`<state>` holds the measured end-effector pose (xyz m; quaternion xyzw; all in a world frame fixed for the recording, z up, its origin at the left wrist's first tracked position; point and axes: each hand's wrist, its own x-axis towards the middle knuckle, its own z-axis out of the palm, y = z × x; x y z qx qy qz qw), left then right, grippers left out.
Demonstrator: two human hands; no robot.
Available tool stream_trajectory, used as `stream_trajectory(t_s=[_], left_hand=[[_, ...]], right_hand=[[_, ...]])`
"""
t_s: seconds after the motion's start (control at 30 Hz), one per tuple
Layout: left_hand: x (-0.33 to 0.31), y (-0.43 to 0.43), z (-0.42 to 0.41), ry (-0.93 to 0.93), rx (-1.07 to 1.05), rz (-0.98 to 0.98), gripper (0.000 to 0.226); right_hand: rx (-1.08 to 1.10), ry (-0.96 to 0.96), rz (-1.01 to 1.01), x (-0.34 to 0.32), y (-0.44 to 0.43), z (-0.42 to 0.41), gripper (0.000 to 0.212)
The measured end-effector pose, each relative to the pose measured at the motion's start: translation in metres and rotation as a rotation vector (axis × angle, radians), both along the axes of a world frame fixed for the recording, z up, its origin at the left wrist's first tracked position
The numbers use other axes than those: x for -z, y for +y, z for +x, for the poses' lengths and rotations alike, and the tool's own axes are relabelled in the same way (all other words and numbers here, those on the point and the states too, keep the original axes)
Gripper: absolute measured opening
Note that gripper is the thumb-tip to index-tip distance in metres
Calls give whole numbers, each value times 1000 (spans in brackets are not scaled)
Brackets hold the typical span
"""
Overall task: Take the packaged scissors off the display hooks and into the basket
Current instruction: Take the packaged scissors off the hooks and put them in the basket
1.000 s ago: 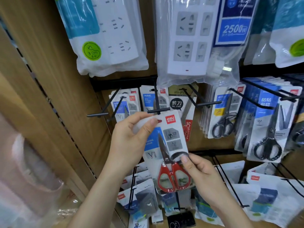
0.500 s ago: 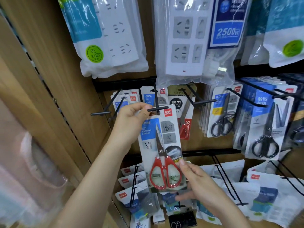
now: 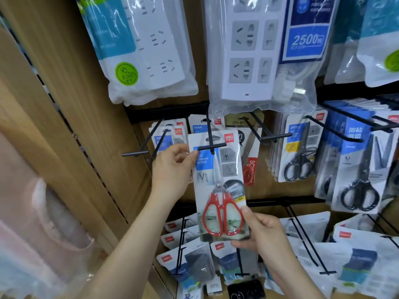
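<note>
Two edge pinches hold the probably light, stiff, slippery blister pack of red-handled scissors [image 3: 218,182]: left hand [image 3: 170,169] by the black wire hook [image 3: 211,147], right hand [image 3: 265,234] at its bottom.

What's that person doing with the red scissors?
A person at a shop display holds one pack of red scissors with both hands. The left hand pinches its upper edge and the right hand holds its bottom corner. The top of the pack sits right at the tip of a black hook, so it looks not quite free yet. Packs of black scissors hang to the right. No basket shows.
</note>
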<state>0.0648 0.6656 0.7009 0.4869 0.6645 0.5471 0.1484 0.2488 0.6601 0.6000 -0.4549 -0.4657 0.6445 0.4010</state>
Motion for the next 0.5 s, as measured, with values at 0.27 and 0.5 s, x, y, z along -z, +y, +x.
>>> stream_trajectory(t_s=[0.27, 0.5], left_hand=[[27, 36, -11, 243, -7, -76, 46], [42, 52, -23, 26, -88, -105, 28]], right_hand=[[110, -6, 48, -4, 39, -29, 31], [72, -127, 59, 1, 86, -49, 21]])
